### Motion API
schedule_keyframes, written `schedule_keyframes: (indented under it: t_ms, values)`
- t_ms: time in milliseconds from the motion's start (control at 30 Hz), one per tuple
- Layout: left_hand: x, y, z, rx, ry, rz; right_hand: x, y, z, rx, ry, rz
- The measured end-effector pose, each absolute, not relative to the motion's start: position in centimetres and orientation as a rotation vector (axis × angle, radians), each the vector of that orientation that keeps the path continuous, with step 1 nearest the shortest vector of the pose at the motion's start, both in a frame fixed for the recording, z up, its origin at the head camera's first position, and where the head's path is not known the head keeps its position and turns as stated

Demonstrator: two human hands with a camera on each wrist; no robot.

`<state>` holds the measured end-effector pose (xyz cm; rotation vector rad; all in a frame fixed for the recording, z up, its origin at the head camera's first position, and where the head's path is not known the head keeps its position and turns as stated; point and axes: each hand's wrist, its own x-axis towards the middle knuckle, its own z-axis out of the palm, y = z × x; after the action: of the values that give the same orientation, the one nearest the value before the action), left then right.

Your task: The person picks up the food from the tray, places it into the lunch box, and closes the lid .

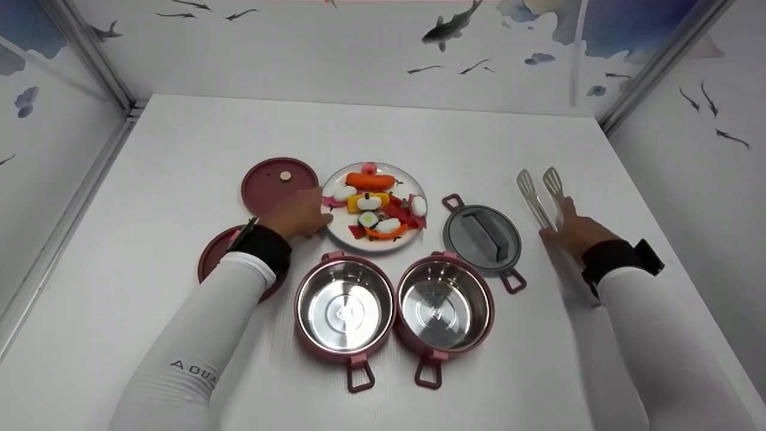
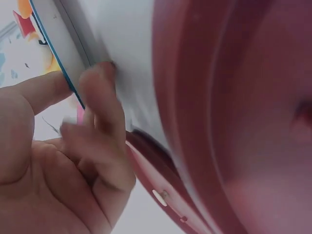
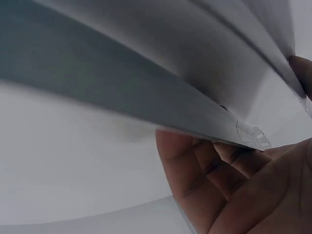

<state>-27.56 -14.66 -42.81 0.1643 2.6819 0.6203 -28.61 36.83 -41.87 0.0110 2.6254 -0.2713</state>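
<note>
At the left edge of the white plate, my left hand pinches the rim, thumb on the upper side and fingers curled toward the underside in the left wrist view. Toy food lies on the plate, including an orange sausage, a cucumber slice and several white pieces. On the right, my right hand grips metal tongs with slotted ends, thumb and fingers on opposite arms. The tongs' two ends stand apart and point away from me. Close up, the right wrist view shows the long tong arms.
Two dark red pots with steel insides stand side by side in front of the plate. A grey lid lies between plate and tongs. Two round red lids lie at the left, one partly under my left forearm. Walls enclose the table.
</note>
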Motion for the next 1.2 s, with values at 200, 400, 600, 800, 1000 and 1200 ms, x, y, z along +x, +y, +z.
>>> schedule_keyframes:
  t_ms: [200, 400, 600, 800, 1000, 1200]
  values:
    - [-27.2, -14.9, -42.7, 0.156, 2.576, 0.807, -28.5, 36.9, -41.6, 0.014, 2.603, -0.28]
    - [-26.6, -14.8, -42.7, 0.161, 2.513, 0.909, -28.5, 37.6, -41.9, 0.028, 2.594, -0.274]
    - [-26.9, -14.1, -42.9, 0.181, 2.463, 1.015, -28.5, 38.6, -41.7, 0.028, 2.599, -0.275]
    - [-26.5, -13.3, -43.1, 0.2, 2.42, 1.03, -27.7, 39.9, -41.9, -0.051, 2.619, -0.309]
    - [-25.6, -13.0, -42.8, 0.204, 2.45, 1.014, -26.8, 40.0, -40.7, -0.181, 2.722, -0.384]
    - [-24.8, -12.5, -43.0, 0.187, 2.448, 1.064, -25.0, 37.8, -38.6, -0.379, 2.889, -0.477]
